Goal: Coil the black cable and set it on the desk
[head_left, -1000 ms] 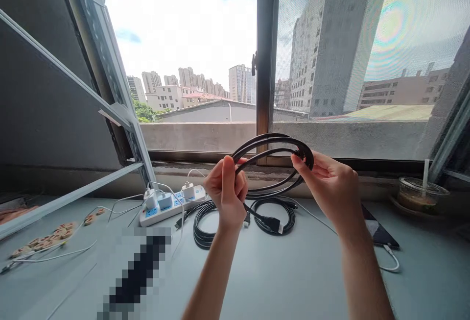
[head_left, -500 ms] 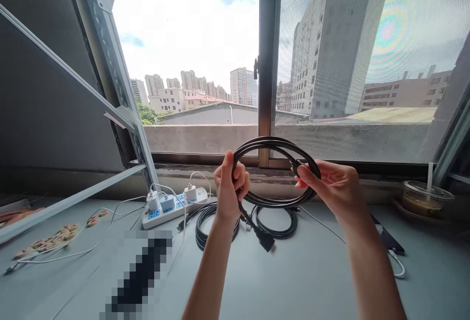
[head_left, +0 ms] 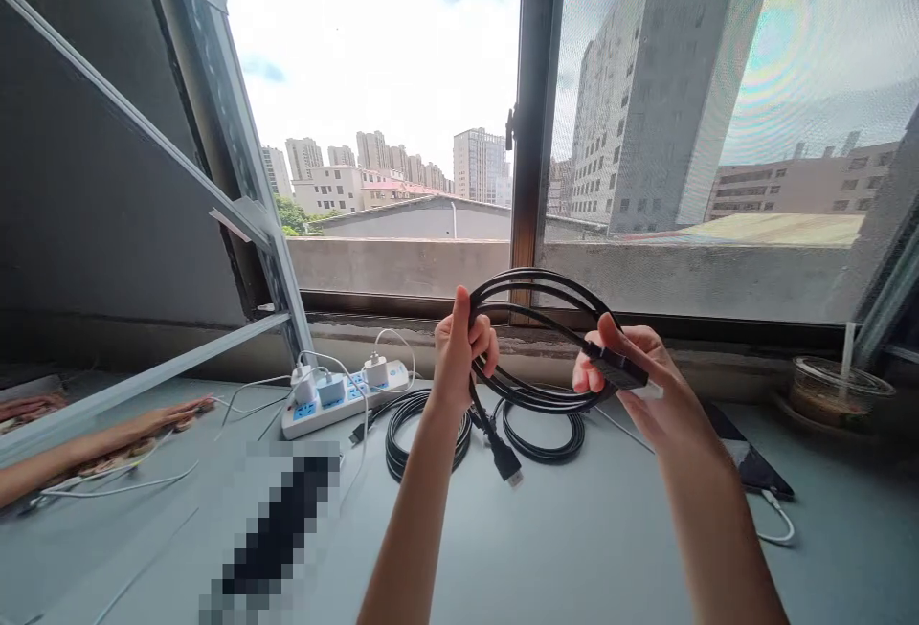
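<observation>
A coiled black cable (head_left: 535, 276) is held up between my two hands, above the table and in front of the window. My left hand (head_left: 463, 352) is closed round the left side of the loops, thumb pointing up. One cable end with an HDMI-like plug (head_left: 506, 460) hangs below that hand. At the right side of the coil, my right hand (head_left: 646, 367) grips the loops and the other end's black plug (head_left: 618, 368), which has a pale, translucent tip. Two more coiled black cables lie behind on the table, a left coil (head_left: 393, 448) and a right coil (head_left: 552, 457).
A white power strip (head_left: 345, 405) with chargers stands by the window. Another person's hand (head_left: 172, 414) reaches in at left. A dark tablet-like device (head_left: 761, 467) and lidded cup (head_left: 840, 390) are at right. A metal frame (head_left: 269, 242) rises at left.
My right hand has turned, bringing the plug out across its palm and toward me. The hanging plug has swung slightly left. Another person's arm has come over the small items at left.
</observation>
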`<move>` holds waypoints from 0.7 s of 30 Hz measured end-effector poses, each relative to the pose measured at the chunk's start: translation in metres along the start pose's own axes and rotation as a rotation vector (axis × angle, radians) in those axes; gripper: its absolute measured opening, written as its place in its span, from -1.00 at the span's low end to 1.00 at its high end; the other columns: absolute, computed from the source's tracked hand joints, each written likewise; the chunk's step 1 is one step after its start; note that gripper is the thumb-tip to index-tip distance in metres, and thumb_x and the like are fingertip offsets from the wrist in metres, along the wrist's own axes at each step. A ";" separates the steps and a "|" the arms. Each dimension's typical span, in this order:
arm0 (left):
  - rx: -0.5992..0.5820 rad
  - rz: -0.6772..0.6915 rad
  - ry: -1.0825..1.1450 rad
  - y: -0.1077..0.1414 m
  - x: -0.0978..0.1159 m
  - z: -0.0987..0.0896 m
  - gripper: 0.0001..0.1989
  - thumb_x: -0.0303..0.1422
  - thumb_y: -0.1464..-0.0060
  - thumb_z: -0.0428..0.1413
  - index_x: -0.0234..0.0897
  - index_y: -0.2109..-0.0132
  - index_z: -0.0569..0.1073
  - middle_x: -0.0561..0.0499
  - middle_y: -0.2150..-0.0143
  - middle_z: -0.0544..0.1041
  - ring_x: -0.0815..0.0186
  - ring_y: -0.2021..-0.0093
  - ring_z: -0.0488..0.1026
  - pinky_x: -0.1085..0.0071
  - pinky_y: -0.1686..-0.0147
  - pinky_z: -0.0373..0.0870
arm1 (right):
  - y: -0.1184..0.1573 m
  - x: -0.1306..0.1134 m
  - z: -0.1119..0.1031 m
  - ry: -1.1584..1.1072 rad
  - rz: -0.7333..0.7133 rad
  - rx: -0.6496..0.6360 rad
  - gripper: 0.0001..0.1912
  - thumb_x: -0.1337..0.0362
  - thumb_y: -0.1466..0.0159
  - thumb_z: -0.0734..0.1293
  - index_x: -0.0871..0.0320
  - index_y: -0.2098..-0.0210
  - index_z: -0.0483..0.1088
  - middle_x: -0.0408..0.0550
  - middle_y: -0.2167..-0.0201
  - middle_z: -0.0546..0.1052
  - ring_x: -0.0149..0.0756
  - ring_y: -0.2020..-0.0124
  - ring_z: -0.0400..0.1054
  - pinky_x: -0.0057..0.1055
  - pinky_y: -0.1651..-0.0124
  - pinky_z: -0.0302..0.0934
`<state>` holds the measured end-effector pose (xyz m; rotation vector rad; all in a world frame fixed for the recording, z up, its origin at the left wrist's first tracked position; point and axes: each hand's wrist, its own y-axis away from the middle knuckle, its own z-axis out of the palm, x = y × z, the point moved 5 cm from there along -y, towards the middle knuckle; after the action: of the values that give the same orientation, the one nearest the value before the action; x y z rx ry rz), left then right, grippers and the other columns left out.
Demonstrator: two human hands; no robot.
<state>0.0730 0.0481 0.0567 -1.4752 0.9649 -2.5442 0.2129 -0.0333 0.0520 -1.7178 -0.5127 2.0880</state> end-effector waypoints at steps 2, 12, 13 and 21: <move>-0.027 -0.049 0.002 0.000 -0.008 0.003 -0.30 0.17 0.08 0.12 -0.26 0.66 -0.06 0.21 0.78 -0.06 0.51 0.83 0.11 0.57 0.81 -0.16 | 0.002 0.002 0.006 -0.105 0.054 -0.061 -0.49 -0.12 -0.09 0.37 0.16 0.74 0.37 -0.12 0.77 0.36 -0.39 0.69 0.31 -0.49 0.61 0.17; -0.076 -0.115 -0.079 0.001 -0.004 0.004 -0.36 0.09 0.13 0.23 -0.28 0.61 0.04 0.24 0.73 -0.04 0.62 0.81 -0.08 0.58 0.80 -0.30 | 0.002 -0.020 -0.046 0.322 -0.163 0.283 -0.36 -0.21 -0.19 0.18 0.07 -0.06 0.37 0.05 0.20 0.55 -0.25 0.43 0.45 -0.31 0.40 0.35; -0.054 -0.120 -0.134 0.001 -0.003 0.003 -0.36 0.08 0.13 0.23 -0.28 0.61 0.04 0.24 0.72 -0.04 0.63 0.80 -0.10 0.59 0.80 -0.31 | 0.003 -0.021 -0.046 0.477 -0.185 0.285 -0.37 -0.17 -0.16 0.25 0.03 -0.11 0.33 0.03 0.13 0.53 -0.23 0.36 0.45 -0.33 0.39 0.35; -0.154 -0.274 -0.122 -0.001 -0.019 0.010 -0.37 0.13 0.09 0.17 -0.26 0.59 0.05 0.25 0.71 -0.06 0.63 0.79 -0.16 0.58 0.79 -0.35 | -0.007 -0.002 -0.034 1.243 -0.166 0.247 -0.64 0.01 -0.27 0.23 -0.06 0.01 0.43 -0.17 0.42 0.56 -0.22 0.35 0.47 -0.37 0.29 0.21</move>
<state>0.0920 0.0502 0.0459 -1.9029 1.0263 -2.5663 0.2475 -0.0270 0.0508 -2.2545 0.0103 0.6319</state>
